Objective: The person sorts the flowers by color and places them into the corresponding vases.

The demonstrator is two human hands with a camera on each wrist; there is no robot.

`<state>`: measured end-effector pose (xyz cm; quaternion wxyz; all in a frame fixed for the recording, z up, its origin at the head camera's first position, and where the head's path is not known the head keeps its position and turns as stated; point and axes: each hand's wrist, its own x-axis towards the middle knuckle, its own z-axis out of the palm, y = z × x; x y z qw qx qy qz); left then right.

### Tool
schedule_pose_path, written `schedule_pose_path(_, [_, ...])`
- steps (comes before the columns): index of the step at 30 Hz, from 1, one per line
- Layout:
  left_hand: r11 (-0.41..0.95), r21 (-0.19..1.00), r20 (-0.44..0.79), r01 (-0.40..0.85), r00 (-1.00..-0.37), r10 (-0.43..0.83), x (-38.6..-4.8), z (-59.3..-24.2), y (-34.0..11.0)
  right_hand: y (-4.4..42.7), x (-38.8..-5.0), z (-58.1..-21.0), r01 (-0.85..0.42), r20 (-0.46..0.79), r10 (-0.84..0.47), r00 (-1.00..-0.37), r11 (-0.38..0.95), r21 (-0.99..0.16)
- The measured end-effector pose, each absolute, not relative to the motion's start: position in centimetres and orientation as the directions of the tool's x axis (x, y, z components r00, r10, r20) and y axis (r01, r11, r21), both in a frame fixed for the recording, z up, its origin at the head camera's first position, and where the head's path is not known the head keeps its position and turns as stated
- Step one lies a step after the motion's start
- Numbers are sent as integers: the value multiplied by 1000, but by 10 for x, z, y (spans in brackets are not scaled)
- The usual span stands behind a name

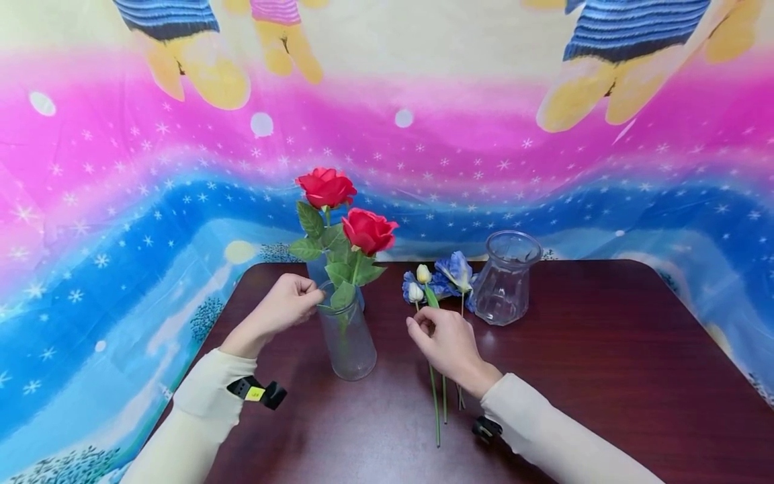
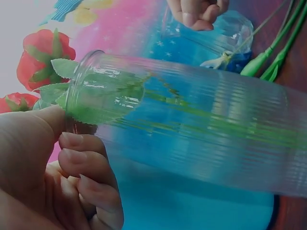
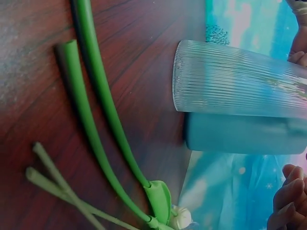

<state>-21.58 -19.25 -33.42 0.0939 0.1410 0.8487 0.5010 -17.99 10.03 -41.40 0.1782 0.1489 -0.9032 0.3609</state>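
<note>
Two roses [image 1: 370, 232] upward | vase [image 1: 352, 349] upright | left fingers [image 2: 86, 164] pinching it | right fingers [image 3: 289, 194] loose

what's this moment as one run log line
left hand: pinches rim of ribbed vase | front red rose: stem inside vase | right hand: over tulips, holding nothing visible
</note>
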Motion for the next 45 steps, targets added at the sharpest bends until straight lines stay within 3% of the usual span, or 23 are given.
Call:
schedule_pose_path(13, [426, 901, -30, 86, -966, 259, -209, -329, -208, 110, -182, -418, -399, 450, -130, -884, 712, -578])
schedule_pose_path(26, [469, 881, -22, 64, -984, 175, -207, -305, -233, 121, -182, -420, -390, 438, -133, -889, 721, -573])
schedule_pose_path(45, [517, 856, 11, 20, -1000, 21, -215, -304, -273, 128, -184, -426, -362, 418, -116, -901, 732, -577])
